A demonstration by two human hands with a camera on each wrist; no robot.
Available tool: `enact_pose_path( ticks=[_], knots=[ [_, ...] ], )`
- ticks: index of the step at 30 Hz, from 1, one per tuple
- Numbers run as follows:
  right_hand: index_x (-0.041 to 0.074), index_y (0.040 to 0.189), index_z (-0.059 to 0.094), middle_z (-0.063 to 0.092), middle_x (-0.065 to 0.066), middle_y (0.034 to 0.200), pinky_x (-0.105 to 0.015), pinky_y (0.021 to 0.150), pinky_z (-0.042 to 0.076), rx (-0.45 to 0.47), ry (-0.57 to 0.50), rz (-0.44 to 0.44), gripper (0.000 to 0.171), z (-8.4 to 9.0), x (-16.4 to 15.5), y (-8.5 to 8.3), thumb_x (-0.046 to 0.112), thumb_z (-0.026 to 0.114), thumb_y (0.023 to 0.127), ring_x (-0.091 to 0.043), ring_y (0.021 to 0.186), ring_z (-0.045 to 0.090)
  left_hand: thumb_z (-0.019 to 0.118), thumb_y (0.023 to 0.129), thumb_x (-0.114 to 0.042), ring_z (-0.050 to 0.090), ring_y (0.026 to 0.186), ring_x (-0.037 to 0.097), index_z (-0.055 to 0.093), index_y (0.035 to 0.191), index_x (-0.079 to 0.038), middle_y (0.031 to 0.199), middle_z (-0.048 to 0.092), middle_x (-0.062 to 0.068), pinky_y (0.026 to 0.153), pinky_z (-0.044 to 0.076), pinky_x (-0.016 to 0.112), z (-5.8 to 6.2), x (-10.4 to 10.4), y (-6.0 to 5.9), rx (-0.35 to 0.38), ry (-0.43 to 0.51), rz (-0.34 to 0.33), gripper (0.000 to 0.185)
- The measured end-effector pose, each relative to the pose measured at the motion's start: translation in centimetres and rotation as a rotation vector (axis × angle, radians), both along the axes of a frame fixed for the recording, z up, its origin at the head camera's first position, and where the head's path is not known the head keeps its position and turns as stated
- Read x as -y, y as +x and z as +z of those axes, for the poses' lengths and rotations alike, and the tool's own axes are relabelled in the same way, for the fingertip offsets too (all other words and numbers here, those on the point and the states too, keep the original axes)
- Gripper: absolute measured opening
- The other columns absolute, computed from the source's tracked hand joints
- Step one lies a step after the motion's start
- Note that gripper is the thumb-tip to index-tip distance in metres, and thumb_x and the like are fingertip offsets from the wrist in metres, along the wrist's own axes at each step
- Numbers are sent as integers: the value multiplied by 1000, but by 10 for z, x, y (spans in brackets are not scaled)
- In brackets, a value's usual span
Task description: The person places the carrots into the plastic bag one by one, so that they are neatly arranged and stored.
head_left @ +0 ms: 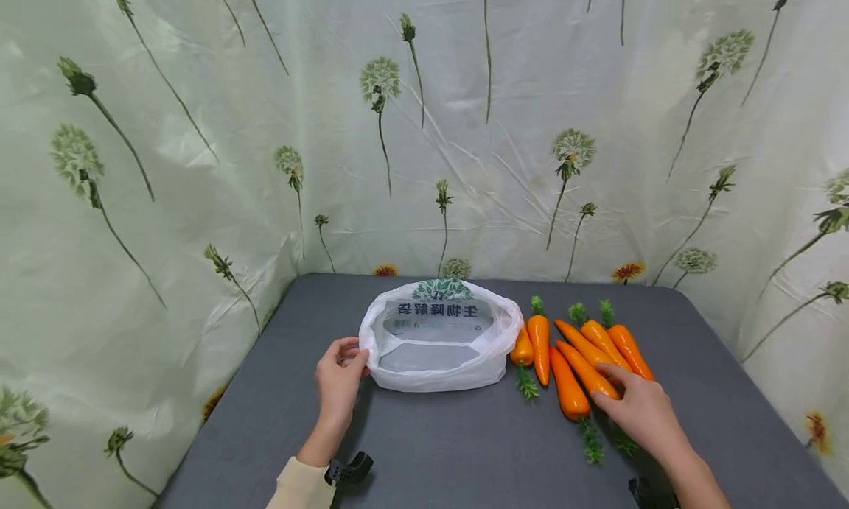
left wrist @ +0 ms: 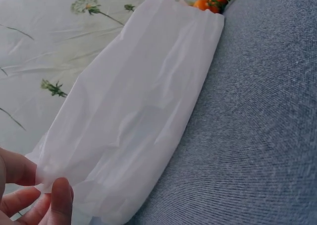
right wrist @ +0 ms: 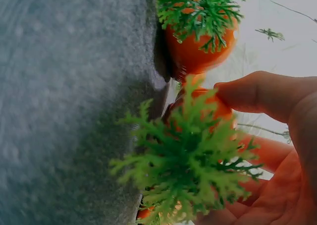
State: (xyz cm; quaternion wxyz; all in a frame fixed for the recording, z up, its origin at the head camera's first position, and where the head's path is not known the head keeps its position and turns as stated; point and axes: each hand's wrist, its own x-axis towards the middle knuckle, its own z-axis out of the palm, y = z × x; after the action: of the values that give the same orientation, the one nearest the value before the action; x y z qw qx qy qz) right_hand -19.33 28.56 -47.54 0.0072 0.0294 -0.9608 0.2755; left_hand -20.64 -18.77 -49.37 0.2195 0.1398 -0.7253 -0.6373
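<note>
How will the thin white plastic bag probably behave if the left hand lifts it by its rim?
The thin white plastic bag would probably sag: its wall looks soft and wrinkled in the left wrist view. It seems empty, so likely very light. Since the left hand pinches only one side of the rim, the mouth may collapse shut.

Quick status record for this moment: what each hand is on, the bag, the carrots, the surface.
left hand: pinches the left rim of the white plastic bag
right hand: fingers curled round one carrot in the pile
bag: mouth held open, no carrot visible inside, printed green text on its far wall
carrots: six orange ones with green tops, lying right of the bag
surface: grey table
backdrop: dandelion-print sheet
</note>
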Motion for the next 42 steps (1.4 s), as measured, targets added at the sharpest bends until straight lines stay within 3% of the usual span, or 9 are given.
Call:
enact_pose_path(
  ticks=[3,9,17,26,34,42],
  knots=[
    [4,137,60,68,-20,113,-31,46,32,4,-21,-8,57,0,-2,2,35,72,90,-18,51,42,72,91,-5,63,76,25,67,116,-5,97,63,16,65,60,32,-2,1,0,6,-13,-6,26],
    [7,137,60,70,-18,114,-34,60,50,-47,-74,5,58,8,-6,1,40,72,92,-25,85,66,72,91,-3,63,76,24,67,115,-6,97,63,16,65,60,32,-2,1,-1,-4,-16,-3,25],
    [10,142,56,65,-23,120,-34,68,56,-105,-222,-15,62,28,-5,7,44,72,92,-36,101,67,72,91,-5,64,78,24,67,116,-6,98,64,15,65,60,33,0,1,-4,9,-42,-15,26],
    [14,150,47,60,-20,127,-31,71,56,-84,-460,41,60,57,1,5,38,65,99,-10,94,63,73,92,-13,64,87,25,63,124,-8,106,65,13,63,60,33,13,2,-1,60,-141,-5,34],
    [17,152,44,54,-19,134,-38,75,57,-41,-537,76,62,72,20,-4,39,66,98,-13,101,61,71,92,-16,63,92,24,64,124,-8,109,65,11,60,54,26,30,3,-5,58,-204,7,33],
    [18,151,46,57,-18,130,-40,80,56,-27,-638,131,63,78,46,-12,35,70,96,-16,102,65,72,89,-19,64,98,30,62,127,-8,111,67,15,79,50,44,34,2,-17,144,-337,46,41]
  ],
)
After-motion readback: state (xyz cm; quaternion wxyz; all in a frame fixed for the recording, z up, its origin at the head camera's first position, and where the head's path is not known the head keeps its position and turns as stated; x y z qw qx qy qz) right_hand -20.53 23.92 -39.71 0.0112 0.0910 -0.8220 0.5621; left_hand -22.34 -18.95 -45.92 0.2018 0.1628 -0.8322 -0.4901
